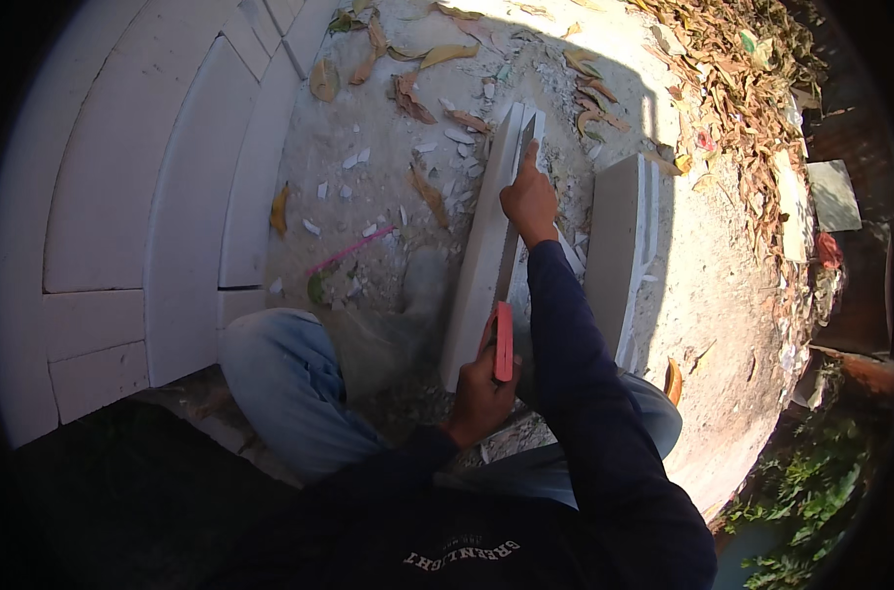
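Note:
A long, pale grey-white block [476,256] with a groove along its top lies on the ground between my knees, pointing away from me. Against its near end, my left hand [481,395] is closed round a red tool [504,339]; a slot runs along the tool's upright part, and the rest is hidden by my fist and the block. Farther up, my right hand [530,202] rests on the block's right side. Its index finger is stretched out along the groove, while the other fingers are curled, and I see nothing held in them.
To the right lies a second grooved block [619,246]. A wall of fitted pale blocks [186,187] rises on the left. White chips, dry leaves [407,98] and a pink strip [351,249] litter the dusty ground. Leaf piles [751,108] line the far right.

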Demonstrator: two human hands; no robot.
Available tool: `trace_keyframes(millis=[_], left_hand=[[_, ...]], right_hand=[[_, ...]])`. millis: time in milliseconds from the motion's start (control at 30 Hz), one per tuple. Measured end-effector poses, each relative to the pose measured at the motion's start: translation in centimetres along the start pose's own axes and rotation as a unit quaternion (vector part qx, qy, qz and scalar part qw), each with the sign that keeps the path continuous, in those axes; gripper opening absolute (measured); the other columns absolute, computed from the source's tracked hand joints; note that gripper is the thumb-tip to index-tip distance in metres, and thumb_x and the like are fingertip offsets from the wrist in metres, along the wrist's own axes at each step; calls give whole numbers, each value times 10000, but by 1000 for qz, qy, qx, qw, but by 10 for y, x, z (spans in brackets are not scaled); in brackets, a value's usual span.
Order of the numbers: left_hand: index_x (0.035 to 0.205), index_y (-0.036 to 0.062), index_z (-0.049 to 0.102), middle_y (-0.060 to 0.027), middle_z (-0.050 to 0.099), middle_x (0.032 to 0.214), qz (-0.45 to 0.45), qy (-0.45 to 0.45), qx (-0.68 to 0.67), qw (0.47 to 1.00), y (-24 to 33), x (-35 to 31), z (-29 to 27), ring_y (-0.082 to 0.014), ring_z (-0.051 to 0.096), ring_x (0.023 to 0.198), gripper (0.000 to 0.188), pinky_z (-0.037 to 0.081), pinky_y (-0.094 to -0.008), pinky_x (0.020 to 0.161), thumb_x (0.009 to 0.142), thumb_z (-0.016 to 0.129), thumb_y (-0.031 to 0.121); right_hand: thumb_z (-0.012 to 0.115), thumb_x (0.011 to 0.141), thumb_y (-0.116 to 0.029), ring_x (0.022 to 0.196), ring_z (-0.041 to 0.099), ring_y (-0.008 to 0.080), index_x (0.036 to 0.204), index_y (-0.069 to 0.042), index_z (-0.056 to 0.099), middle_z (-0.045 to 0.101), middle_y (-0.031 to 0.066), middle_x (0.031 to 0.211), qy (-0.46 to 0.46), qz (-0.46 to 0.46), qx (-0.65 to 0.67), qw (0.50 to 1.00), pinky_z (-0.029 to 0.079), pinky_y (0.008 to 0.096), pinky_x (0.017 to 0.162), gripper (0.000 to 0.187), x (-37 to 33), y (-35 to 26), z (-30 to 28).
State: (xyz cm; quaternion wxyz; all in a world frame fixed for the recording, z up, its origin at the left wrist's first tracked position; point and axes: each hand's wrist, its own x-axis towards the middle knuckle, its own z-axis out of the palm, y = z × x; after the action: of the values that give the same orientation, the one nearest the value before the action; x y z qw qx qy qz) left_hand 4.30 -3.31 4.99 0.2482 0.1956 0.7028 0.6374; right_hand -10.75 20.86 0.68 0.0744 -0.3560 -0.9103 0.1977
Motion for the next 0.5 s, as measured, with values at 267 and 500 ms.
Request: trace_keyframes(millis=[267,500], left_hand=[[966,-22,597,-215,605,707,-3,8,-12,1000,-3,18,5,-393,650,647,132,477,-404,578,918,656,86],[977,-26,605,-240,626,740,21,24,-12,999,-5,37,8,-425,653,679,159,485,-423,593,920,658,112]], right_hand=[[635,771,-58,776,696,421,1540,82,230,694,281,854,3,-8,-19,1000,551,482,711,881,22,0,4],[626,776,-57,811,700,430,1542,69,240,697,290,881,1,7,-21,1000,552,486,745,867,43,-1,2]])
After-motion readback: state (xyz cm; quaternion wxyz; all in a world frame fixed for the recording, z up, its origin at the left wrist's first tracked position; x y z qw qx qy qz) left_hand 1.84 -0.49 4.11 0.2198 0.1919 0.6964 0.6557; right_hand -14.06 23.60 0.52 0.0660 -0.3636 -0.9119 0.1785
